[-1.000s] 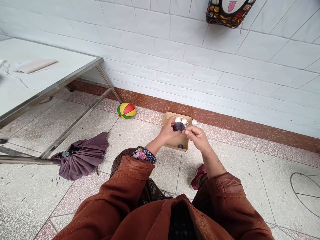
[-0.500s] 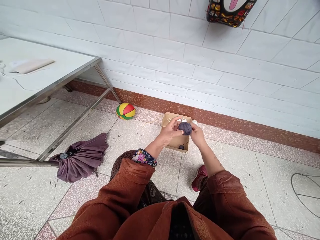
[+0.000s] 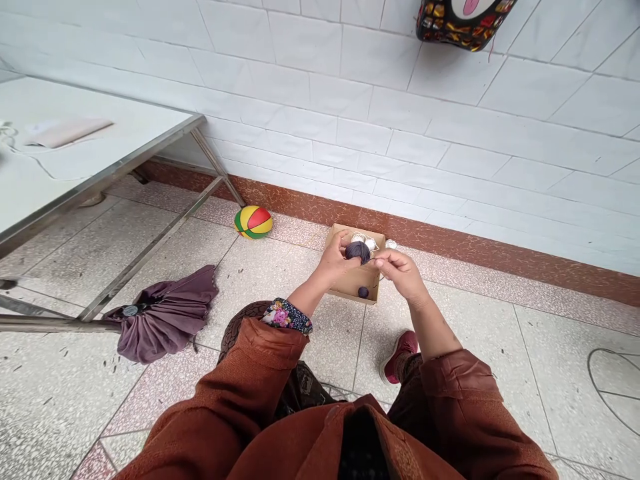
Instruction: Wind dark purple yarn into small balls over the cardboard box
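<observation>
A dark grey-purple ball of yarn (image 3: pixel 357 252) is held in the fingers of my left hand (image 3: pixel 336 259), above a shallow cardboard box (image 3: pixel 345 288) on the floor. To its right, my right hand (image 3: pixel 400 270) pinches a dark strand of yarn (image 3: pixel 373 259) between thumb and forefinger. The strand runs to the ball. Inside the box lie a smaller dark yarn ball (image 3: pixel 363 292) near the front edge and white yarn balls (image 3: pixel 370 244) at the back, partly hidden by the held ball. Another white yarn ball (image 3: pixel 391 245) sits just outside the box's right side.
A colourful ball (image 3: pixel 253 222) rests by the leg of a metal-framed table (image 3: pixel 165 123) at left. A folded purple umbrella (image 3: pixel 170 313) lies on the floor. A patterned bag (image 3: pixel 457 27) hangs on the tiled wall. At right is a wire frame (image 3: pixel 595 373).
My right hand has moved away from the yarn ball to the right, drawing out a strand. My left hand has shifted slightly left with the ball.
</observation>
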A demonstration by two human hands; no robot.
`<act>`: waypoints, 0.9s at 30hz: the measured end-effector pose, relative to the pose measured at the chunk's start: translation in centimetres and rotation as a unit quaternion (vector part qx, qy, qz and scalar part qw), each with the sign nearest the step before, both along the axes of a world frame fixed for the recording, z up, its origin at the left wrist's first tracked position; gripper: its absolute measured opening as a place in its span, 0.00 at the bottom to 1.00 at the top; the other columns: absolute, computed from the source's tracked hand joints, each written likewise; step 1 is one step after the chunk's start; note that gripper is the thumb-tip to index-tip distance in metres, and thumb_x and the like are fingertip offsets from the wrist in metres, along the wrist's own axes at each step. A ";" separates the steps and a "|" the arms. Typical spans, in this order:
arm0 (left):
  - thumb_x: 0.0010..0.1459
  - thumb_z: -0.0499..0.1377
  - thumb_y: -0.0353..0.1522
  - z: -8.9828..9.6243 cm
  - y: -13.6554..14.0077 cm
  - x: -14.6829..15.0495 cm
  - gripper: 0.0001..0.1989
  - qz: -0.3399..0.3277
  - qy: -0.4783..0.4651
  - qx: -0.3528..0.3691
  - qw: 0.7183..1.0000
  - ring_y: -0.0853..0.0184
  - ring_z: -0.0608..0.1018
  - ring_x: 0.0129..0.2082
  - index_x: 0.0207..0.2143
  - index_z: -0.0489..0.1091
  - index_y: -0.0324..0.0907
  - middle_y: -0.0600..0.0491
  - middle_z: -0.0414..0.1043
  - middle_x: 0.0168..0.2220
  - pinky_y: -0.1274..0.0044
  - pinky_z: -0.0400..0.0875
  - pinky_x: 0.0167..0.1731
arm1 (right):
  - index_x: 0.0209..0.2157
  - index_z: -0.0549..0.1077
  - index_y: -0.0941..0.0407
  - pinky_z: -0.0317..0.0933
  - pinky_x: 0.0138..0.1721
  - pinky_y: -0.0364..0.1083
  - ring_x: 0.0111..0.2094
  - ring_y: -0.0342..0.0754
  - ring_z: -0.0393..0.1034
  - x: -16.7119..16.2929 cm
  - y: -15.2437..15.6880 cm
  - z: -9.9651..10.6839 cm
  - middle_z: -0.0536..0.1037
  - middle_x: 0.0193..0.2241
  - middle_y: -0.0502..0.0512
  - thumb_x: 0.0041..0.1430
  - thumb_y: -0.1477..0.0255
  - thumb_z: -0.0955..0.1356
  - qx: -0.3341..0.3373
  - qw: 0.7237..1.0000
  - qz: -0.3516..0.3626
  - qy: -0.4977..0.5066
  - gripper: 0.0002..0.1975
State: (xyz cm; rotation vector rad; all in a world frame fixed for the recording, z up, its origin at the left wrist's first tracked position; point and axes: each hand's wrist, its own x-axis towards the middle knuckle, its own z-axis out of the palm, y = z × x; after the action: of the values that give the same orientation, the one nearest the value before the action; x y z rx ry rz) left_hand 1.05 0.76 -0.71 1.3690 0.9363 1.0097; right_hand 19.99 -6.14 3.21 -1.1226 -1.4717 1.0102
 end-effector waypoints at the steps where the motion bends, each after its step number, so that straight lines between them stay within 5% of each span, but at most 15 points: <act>1: 0.46 0.71 0.31 0.1 -0.2 0.0 0.44 -0.021 0.016 -0.009 1.000 0.65 0.77 0.39 0.66 0.60 0.44 0.49 0.73 0.47 0.70 0.72 0.42 | 0.34 0.78 0.53 0.56 0.27 0.44 0.23 0.43 0.58 0.4 0.1 0.0 0.71 0.24 0.48 0.60 0.49 0.73 -0.008 1.000 -0.015 0.023 0.20; 5: 0.44 0.72 0.29 1.0 -1.1 0.1 0.46 -0.136 0.033 -0.046 0.989 0.65 0.77 0.40 0.67 0.62 0.47 0.50 0.72 0.46 0.71 0.71 0.43 | 0.34 0.77 0.53 0.52 0.25 0.44 0.21 0.42 0.53 1.4 0.9 -0.2 0.65 0.21 0.45 0.59 0.48 0.74 -0.014 0.993 -0.093 0.067 0.21; 9: 0.49 0.71 0.31 2.2 -1.7 -0.1 0.42 -0.244 -0.080 -0.056 0.965 0.64 0.78 0.44 0.67 0.64 0.49 0.50 0.73 0.46 0.69 0.71 0.48 | 0.32 0.75 0.53 0.53 0.26 0.44 0.23 0.43 0.54 1.4 1.8 -1.2 0.65 0.22 0.45 0.60 0.49 0.72 -0.025 0.989 -0.147 0.015 0.20; 13: 0.50 0.73 0.35 2.5 -1.4 -0.2 0.39 -0.182 -0.182 -0.049 0.965 0.61 0.77 0.51 0.64 0.66 0.49 0.48 0.74 0.49 0.68 0.70 0.53 | 0.30 0.74 0.53 0.58 0.30 0.45 0.28 0.46 0.62 0.6 2.0 -2.5 0.70 0.24 0.49 0.63 0.50 0.69 -0.024 0.985 -0.146 -0.091 0.20; 18: 0.53 0.70 0.36 1.4 -0.4 -0.4 0.37 -0.042 -0.164 -0.020 0.985 0.62 0.77 0.51 0.64 0.63 0.50 0.50 0.71 0.50 0.66 0.70 0.56 | 0.31 0.75 0.53 0.61 0.34 0.46 0.29 0.47 0.67 -1.1 0.8 -2.0 0.75 0.27 0.51 0.66 0.54 0.68 0.024 0.986 -0.036 -0.161 0.18; 22: 0.51 0.70 0.33 0.7 -0.2 -0.4 0.40 0.001 -0.099 -0.014 0.995 0.65 0.78 0.44 0.65 0.60 0.48 0.50 0.71 0.49 0.67 0.72 0.50 | 0.33 0.78 0.53 0.60 0.31 0.46 0.27 0.45 0.64 -1.7 -0.6 -0.4 0.75 0.27 0.50 0.66 0.54 0.69 0.021 0.991 0.058 -0.118 0.17; 27: 0.46 0.71 0.30 0.7 -0.5 -0.1 0.44 -0.033 -0.023 -0.006 0.999 0.65 0.77 0.41 0.66 0.60 0.46 0.48 0.72 0.50 0.70 0.72 0.44 | 0.35 0.78 0.52 0.54 0.25 0.44 0.22 0.43 0.57 -0.4 -0.3 0.2 0.72 0.24 0.48 0.60 0.50 0.74 -0.015 0.999 0.012 0.038 0.19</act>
State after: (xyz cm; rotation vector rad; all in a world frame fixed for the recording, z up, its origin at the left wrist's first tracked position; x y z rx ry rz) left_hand 0.93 0.23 0.02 1.3521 0.8561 0.9797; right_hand 19.55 -6.48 3.43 -1.0776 -1.4163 1.0833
